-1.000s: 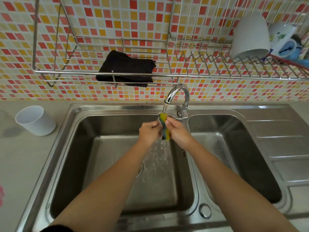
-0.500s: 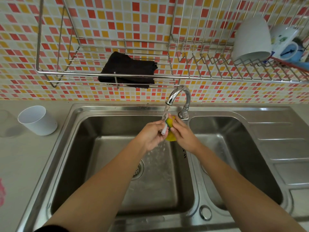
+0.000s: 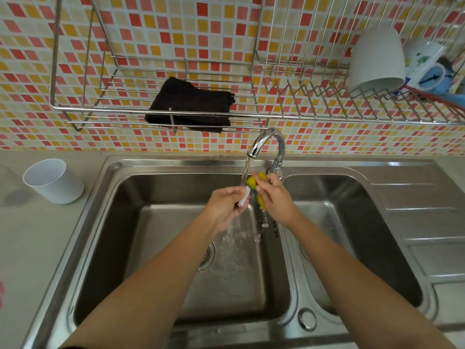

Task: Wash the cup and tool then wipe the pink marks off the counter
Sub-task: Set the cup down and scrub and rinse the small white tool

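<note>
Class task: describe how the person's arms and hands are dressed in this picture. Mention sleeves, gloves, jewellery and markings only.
Both forearms are bare from wrist to the bottom edge of the picture. The left hand and right hand wear no gloves, and no rings, watch or bracelets show. A sliver of dark fabric, perhaps a sleeve, shows at the lower left edge. No markings are visible.

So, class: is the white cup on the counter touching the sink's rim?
Apart. The head view shows bare grey counter between the white cup and the sink's rim.

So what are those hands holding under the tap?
The left hand pinches a small white tool by its lower end; the right hand grips a yellow-green sponge around its side.
</note>
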The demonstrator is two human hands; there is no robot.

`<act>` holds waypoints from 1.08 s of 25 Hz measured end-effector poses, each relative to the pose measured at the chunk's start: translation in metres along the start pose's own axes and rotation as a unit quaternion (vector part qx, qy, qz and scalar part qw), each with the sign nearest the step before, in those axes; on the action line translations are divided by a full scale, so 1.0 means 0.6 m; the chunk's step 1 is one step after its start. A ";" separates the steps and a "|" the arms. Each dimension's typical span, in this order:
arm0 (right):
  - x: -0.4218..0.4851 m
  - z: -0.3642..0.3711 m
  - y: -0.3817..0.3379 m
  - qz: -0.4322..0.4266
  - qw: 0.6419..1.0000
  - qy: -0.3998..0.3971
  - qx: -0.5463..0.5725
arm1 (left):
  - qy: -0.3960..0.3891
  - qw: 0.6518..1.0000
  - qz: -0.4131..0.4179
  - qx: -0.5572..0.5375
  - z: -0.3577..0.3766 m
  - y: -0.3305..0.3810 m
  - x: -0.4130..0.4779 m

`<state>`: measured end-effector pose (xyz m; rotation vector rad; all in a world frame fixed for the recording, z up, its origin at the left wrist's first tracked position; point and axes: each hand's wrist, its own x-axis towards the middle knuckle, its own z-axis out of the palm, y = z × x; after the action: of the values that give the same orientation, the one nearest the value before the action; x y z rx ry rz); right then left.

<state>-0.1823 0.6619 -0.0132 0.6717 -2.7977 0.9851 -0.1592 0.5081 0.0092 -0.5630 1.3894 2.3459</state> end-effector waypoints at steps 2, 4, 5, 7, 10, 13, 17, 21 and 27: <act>0.000 0.001 -0.001 -0.039 0.998 -0.022 -0.046 | 0.006 1.000 0.004 -0.016 -0.002 0.003 0.002; 0.005 -0.005 0.001 -0.015 0.997 -0.020 -0.072 | 0.001 1.000 0.001 -0.008 0.000 0.003 0.002; 0.007 -0.008 0.002 0.000 0.997 -0.009 -0.076 | 0.000 1.000 -0.001 -0.003 0.001 0.003 0.000; 0.007 -0.008 -0.002 -0.017 0.996 -0.011 -0.081 | 0.004 1.000 0.002 -0.011 0.002 0.006 -0.001; 0.003 -0.006 -0.008 -0.012 0.997 -0.019 -0.070 | -0.014 1.000 -0.001 -0.019 0.003 0.010 -0.001; 0.007 -0.007 -0.014 0.013 0.999 -0.004 -0.048 | -0.020 1.000 -0.015 -0.014 0.005 0.014 0.002; 0.007 -0.010 -0.015 0.003 0.997 -0.026 -0.077 | -0.034 0.999 -0.001 0.018 0.006 0.017 0.004; 0.009 -0.018 -0.016 0.020 0.996 -0.019 -0.086 | -0.076 0.996 0.023 0.038 0.000 0.020 -0.001; 0.013 -0.023 -0.020 0.006 0.994 -0.032 -0.108 | -0.061 0.998 -0.020 -0.016 -0.007 0.031 -0.002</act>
<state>-0.1848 0.6590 0.0067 0.6694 -2.9076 0.6602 -0.1667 0.4959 0.0216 -0.4443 1.2753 2.3327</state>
